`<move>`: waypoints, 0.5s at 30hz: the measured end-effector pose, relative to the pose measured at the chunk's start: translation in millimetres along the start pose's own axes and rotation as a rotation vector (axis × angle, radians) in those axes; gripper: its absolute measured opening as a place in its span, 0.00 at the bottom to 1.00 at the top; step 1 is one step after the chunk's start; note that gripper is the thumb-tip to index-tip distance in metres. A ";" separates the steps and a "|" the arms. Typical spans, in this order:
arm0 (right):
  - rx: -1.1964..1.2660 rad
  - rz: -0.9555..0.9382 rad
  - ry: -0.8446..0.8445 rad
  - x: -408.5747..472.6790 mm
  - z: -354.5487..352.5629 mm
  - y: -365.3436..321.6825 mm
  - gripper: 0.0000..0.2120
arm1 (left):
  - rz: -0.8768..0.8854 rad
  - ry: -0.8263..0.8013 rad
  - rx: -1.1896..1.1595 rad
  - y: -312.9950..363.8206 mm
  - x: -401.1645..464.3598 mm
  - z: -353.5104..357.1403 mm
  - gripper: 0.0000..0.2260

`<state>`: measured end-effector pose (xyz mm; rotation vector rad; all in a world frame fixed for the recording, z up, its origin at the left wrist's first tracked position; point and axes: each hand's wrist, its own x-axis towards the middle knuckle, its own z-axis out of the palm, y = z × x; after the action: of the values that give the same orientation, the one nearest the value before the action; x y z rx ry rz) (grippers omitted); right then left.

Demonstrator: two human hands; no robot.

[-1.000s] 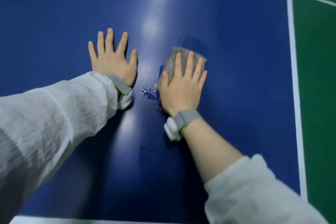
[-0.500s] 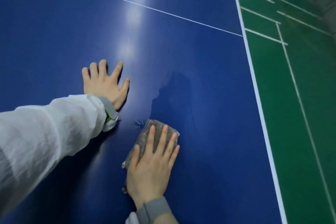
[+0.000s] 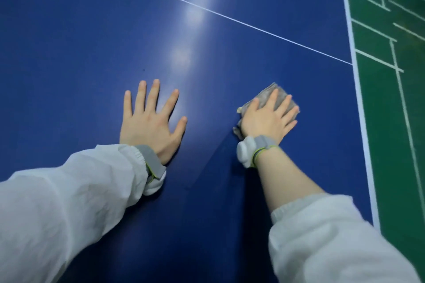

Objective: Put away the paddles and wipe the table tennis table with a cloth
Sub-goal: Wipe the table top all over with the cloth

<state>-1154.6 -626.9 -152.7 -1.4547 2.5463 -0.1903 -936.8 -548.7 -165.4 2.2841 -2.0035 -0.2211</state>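
Note:
The dark blue table tennis table (image 3: 92,30) fills most of the view. My left hand (image 3: 150,122) lies flat on it with fingers spread and straight. A folded grey cloth (image 3: 266,94) lies on the table to the right, and my right hand (image 3: 268,119) presses it down with straight fingers; only the cloth's far end and left edge show past the hand. A darker, damp-looking streak runs from the cloth back toward me. No paddles are in view.
A thin white centre line (image 3: 230,17) crosses the table diagonally beyond my hands. The table's white side edge (image 3: 358,99) runs down the right, close to the cloth. Beyond it lies green floor (image 3: 395,122) with white lines.
My right hand has pushed the cloth away from me and to the right, toward the table's side edge, after pulling it near half a second ago. My left hand stays flat on the table.

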 end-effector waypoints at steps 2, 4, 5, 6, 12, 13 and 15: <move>0.002 0.026 -0.009 17.7 -2.9 -4.7 0.30 | 0.002 0.010 -0.008 2.2 0.3 0.9 0.28; 0.002 0.030 -0.018 28.0 -4.0 -8.1 0.30 | 0.000 0.017 -0.006 3.6 -0.1 0.7 0.28; 0.000 0.028 -0.019 30.5 -4.5 -8.6 0.30 | 0.000 0.018 -0.005 3.7 0.1 1.1 0.28; -0.005 0.024 -0.014 31.5 -5.0 -8.6 0.30 | 0.000 0.021 -0.005 3.8 0.6 1.4 0.29; -0.026 -0.028 -0.015 -1.8 -4.6 -6.2 0.30 | 0.006 0.010 0.006 5.0 1.3 -0.1 0.28; -0.036 -0.045 -0.015 -15.8 -2.6 -4.7 0.31 | 0.009 0.005 0.002 5.3 1.3 -0.6 0.28; -0.038 -0.083 -0.007 -49.9 3.4 -1.2 0.31 | 0.010 0.002 -0.011 5.3 1.2 -1.3 0.28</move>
<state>-1128.2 -584.6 -150.2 -1.5738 2.4988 -0.1493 -941.6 -550.6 -163.4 2.2670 -2.0069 -0.2281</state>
